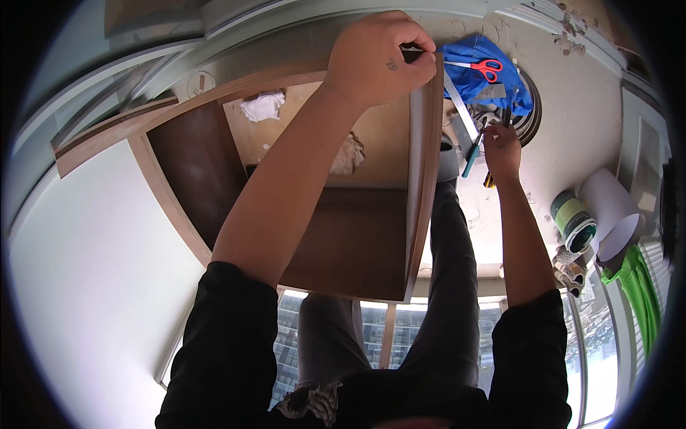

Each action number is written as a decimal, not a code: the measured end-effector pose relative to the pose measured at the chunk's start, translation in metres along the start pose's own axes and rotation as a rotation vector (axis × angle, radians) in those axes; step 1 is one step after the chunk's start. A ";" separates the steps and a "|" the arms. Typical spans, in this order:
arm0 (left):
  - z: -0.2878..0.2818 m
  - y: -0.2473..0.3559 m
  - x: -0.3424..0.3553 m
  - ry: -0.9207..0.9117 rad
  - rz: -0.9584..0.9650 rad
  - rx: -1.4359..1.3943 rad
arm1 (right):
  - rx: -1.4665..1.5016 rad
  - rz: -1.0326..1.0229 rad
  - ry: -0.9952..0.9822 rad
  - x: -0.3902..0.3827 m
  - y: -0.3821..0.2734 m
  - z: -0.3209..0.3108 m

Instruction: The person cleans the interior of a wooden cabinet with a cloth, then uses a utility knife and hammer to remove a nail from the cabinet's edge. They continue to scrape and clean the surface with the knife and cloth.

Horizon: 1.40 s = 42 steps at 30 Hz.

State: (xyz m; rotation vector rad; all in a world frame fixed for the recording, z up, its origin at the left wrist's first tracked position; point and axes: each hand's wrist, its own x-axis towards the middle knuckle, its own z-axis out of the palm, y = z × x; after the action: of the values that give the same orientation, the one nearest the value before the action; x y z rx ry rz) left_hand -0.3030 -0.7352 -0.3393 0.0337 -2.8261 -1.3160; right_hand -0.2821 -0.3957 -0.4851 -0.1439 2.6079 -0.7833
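Observation:
My left hand (377,57) is closed at the top corner of a brown wooden cabinet frame (424,143); what its fingers hold is unclear. My right hand (504,151) has bent fingers closed among tools beside the cabinet, on something small and dark that I cannot make out. Near it lie a metal ruler (459,100), a teal-handled tool (470,161), a yellow-and-black tool (489,180) and red-handled scissors (488,69) on blue cloth (514,96).
Inside the cabinet lie a white rag (263,106) and a pale crumpled piece (348,154). A white panel (86,257) stands left. On the right are a green-labelled container (572,218), a white roll (607,207) and green fabric (636,286). Windows (593,357) are along the lower edge.

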 end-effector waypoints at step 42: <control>-0.007 -0.017 0.007 -0.093 0.147 -0.099 | 0.906 0.240 -0.176 0.022 -0.214 -0.048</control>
State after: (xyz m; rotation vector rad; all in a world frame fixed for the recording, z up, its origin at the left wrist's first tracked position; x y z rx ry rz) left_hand -0.3093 -0.7520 -0.3476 -0.2377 -2.7697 -1.4573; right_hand -0.3262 -0.5553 -0.3397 0.3379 1.8354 -1.6577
